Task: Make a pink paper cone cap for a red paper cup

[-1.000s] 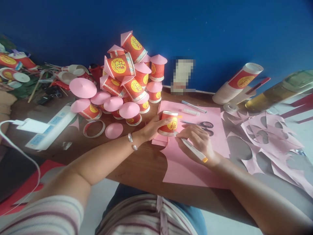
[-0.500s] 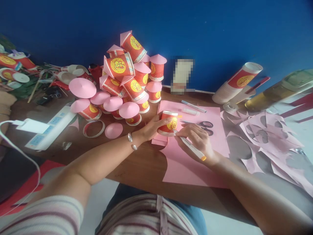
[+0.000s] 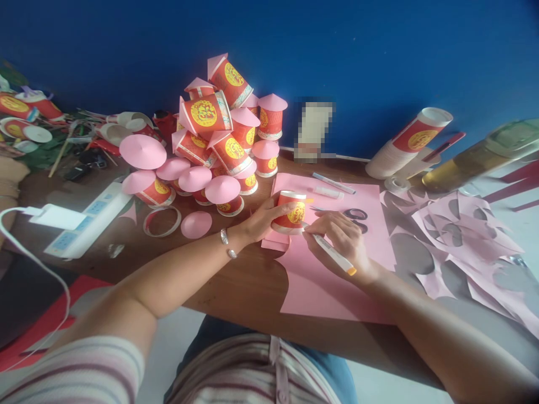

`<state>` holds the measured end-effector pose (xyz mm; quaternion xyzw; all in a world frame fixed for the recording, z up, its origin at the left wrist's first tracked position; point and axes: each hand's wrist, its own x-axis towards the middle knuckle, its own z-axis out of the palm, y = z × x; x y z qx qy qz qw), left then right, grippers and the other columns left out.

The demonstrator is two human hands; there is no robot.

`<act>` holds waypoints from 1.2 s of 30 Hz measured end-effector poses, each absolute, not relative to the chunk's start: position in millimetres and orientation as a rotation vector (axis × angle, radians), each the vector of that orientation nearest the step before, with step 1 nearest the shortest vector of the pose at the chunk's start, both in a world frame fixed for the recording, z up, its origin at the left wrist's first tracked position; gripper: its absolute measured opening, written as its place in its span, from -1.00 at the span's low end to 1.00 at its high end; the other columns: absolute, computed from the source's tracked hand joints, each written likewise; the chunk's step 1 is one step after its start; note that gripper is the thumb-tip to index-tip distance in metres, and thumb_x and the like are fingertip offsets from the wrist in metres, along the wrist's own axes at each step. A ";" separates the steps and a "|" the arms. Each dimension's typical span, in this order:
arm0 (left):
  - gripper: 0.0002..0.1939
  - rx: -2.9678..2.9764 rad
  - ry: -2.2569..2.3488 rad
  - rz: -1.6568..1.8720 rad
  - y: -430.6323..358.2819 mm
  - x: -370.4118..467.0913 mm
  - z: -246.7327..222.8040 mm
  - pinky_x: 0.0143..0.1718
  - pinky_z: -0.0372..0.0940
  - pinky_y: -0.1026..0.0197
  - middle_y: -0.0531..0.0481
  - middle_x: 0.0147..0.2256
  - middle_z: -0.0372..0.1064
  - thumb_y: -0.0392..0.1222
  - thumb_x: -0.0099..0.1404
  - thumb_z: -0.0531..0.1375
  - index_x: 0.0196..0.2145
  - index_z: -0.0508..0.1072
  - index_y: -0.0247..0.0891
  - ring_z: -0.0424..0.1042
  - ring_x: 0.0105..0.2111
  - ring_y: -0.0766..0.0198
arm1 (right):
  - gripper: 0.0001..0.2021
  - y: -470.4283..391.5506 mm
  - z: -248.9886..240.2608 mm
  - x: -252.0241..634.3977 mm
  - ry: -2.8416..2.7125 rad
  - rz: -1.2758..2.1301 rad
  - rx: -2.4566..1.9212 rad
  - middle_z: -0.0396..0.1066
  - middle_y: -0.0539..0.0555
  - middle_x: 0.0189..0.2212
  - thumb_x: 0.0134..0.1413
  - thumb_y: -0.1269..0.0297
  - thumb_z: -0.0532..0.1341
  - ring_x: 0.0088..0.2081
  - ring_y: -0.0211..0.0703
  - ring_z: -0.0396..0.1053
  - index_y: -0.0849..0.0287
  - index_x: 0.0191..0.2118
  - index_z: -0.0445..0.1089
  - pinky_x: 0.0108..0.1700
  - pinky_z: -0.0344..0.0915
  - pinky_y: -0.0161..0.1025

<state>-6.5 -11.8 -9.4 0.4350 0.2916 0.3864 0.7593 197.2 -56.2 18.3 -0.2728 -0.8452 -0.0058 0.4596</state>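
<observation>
My left hand (image 3: 261, 220) is wrapped round a red paper cup (image 3: 290, 212) with a yellow emblem, its white rim facing up. Between the fingers of my right hand (image 3: 343, 235) is a white marker (image 3: 334, 253) with an orange end, its tip at the lower right side of the cup. Both hands are over pink paper sheets (image 3: 328, 292). Just behind my right hand lie scissors with dark handles (image 3: 356, 214), partly covered by it. A pink paper disc (image 3: 196, 224) rests on the table left of my left wrist.
Many red cups with pink cone tops (image 3: 229, 148) are piled at the back left. A power strip (image 3: 88, 219) and a tape roll (image 3: 162, 221) lie left. Stacked cups (image 3: 408, 140), a bottle (image 3: 475, 160) and pink paper scraps (image 3: 458, 235) are at the right.
My right hand and the marker have shifted very slightly to the right. My left hand and the cup look unchanged.
</observation>
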 end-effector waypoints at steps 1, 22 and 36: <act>-0.50 0.945 0.641 0.840 -12.1 -6.5 -8.8 -0.02 0.51 -0.09 -0.18 0.00 0.54 0.03 0.30 0.36 0.11 0.49 -0.25 0.56 -0.06 0.00 | -0.80 -56.4 18.4 196.8 -2.077 -0.015 -0.670 0.44 -0.07 -0.49 0.16 0.56 0.26 -0.48 -0.20 0.42 0.07 -0.24 0.35 -0.18 0.52 -0.13; -0.50 0.978 0.648 0.854 -13.8 -5.3 -1.7 -0.06 0.48 0.04 -0.25 0.10 0.48 0.09 0.33 0.32 0.10 0.48 -0.28 0.47 0.06 -0.04 | -0.81 -64.4 18.2 191.1 -2.115 -0.014 -0.610 0.45 -0.03 -0.49 0.17 0.57 0.27 -0.46 -0.22 0.44 0.11 -0.25 0.34 -0.37 0.40 -0.25; -0.51 1.045 0.653 0.861 -14.6 -5.4 0.1 -0.13 0.46 0.13 -0.16 -0.10 0.52 0.09 0.37 0.27 0.10 0.51 -0.31 0.53 -0.19 0.15 | -0.82 -65.4 19.1 189.7 -2.148 0.020 -0.599 0.45 -0.04 -0.49 0.19 0.56 0.26 -0.47 -0.21 0.45 0.11 -0.23 0.35 -0.37 0.39 -0.25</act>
